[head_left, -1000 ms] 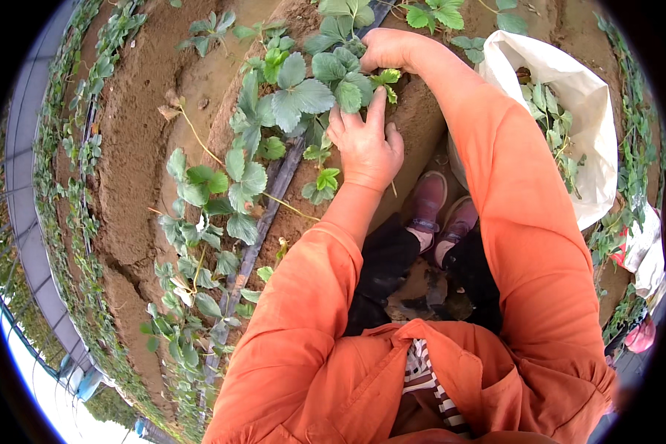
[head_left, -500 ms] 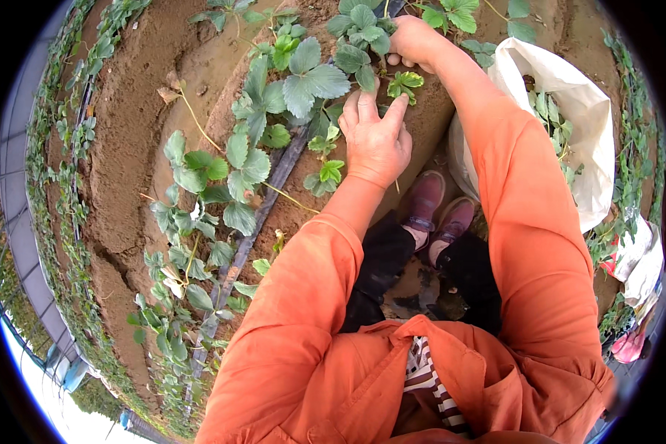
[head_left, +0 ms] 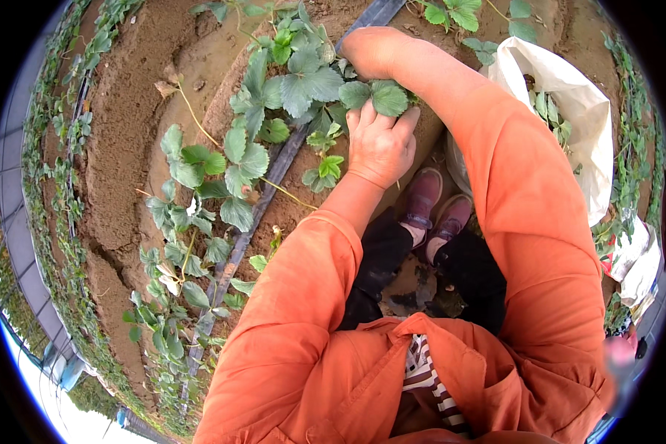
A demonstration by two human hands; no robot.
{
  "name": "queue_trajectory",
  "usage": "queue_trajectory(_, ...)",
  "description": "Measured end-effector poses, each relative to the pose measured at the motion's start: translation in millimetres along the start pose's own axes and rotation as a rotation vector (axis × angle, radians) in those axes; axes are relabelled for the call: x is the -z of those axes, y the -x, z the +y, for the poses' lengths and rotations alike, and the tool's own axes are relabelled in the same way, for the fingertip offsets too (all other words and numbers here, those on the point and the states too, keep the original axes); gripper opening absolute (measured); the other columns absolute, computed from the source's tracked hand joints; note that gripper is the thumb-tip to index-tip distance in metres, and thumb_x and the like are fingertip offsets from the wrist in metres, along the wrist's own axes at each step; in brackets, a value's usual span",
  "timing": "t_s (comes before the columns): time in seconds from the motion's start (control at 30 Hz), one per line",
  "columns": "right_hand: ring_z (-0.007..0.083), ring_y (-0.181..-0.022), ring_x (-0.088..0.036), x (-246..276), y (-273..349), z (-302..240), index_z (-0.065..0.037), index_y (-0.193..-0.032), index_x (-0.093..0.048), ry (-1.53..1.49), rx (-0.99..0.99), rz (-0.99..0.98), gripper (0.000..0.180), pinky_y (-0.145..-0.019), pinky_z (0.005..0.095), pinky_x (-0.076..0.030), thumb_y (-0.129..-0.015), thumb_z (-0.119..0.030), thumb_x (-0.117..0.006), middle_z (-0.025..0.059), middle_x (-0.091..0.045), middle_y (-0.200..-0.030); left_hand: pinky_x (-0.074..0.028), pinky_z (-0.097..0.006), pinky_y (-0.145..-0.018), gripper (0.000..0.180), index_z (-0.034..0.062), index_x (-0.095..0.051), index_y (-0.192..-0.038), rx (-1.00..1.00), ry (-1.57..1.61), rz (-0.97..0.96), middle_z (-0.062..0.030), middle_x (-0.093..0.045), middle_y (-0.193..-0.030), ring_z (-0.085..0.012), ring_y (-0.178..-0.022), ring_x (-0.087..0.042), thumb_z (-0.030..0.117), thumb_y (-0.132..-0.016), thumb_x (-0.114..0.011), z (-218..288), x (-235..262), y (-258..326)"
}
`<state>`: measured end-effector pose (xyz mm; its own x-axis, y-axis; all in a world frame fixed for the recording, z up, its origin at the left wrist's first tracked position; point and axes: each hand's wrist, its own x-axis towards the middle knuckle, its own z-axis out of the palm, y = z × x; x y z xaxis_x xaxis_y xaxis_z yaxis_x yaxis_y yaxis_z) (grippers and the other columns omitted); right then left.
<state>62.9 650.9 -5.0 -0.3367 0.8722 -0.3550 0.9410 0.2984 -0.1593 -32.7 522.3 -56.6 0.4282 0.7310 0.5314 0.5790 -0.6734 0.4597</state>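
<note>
Your left hand (head_left: pixel 377 148) is resting low against a strawberry plant (head_left: pixel 311 85), its back facing up and its fingertips disappearing beneath a pair of green leaflets (head_left: pixel 388 98). Your right hand (head_left: pixel 374 52) is lying on the far side of those leaflets, just beside the dark drip tape (head_left: pixel 281 166). Having the hands on opposite sides is probably giving you access from both directions, and keeping the left fingers under the leaflets is likely bringing them nearer the stems. The strawberry plant is growing on the soil bed (head_left: pixel 122 148), its foliage spreading between your hands and to their left. The white sack (head_left: pixel 596 177) is standing open on your right, with loose leaves (head_left: pixel 547 111) showing inside; its wide mouth is presumably facing up so that it is lying within easy reach of your right arm.

Your left forearm is pointing forward from the orange sleeve with the wrist nearly straight, while your right arm is bowing out wide and bending inward, so that hand is pointing leftward. Leaflets are covering the left fingertips and the right fingers are curling out of view, so I am not managing to tell whether either grip is standing apart, closing together or clamping on anything. Your shoes (head_left: pixel 424 196) are resting in the furrow beside the bed
</note>
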Motion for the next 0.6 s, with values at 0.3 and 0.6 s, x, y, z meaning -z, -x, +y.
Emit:
queue_trajectory(0.3, 0.0131, -0.058, -0.057, -37.5, 21.2, 100.8, 0.001, -0.090, -0.063, -1.362, -0.406, 0.433, 0.021, -0.048, 0.0285, -0.046, -0.081, -0.018, -0.062, 0.0101, -0.066, -0.084, -0.035, -0.039, -0.082, 0.031, 0.0155, -0.065, -0.093, 0.027, 0.022, 0.094, -0.0015, -0.057, -0.097, -0.0237, -0.093, -0.052, 0.006, -0.063, -0.066, 0.7, -0.6, -3.9)
queue_trajectory(0.6, 0.0079, -0.051, -0.051, -52.7, 43.8, 75.2, -0.001, -0.098, -0.059, -1.338, -0.414, 0.537, 0.025, -0.038, 0.0205, -0.037, -0.079, -0.017, -0.062, 0.0060, -0.063, -0.078, -0.052, -0.032, -0.060, 0.022, -0.0036, -0.060, -0.099, 0.958, 0.507, -0.185, -0.0187, -0.065, -0.083, -0.0195, -0.059, -0.065, 0.011, -0.084, -0.059, -26.4, 29.2, -47.4)
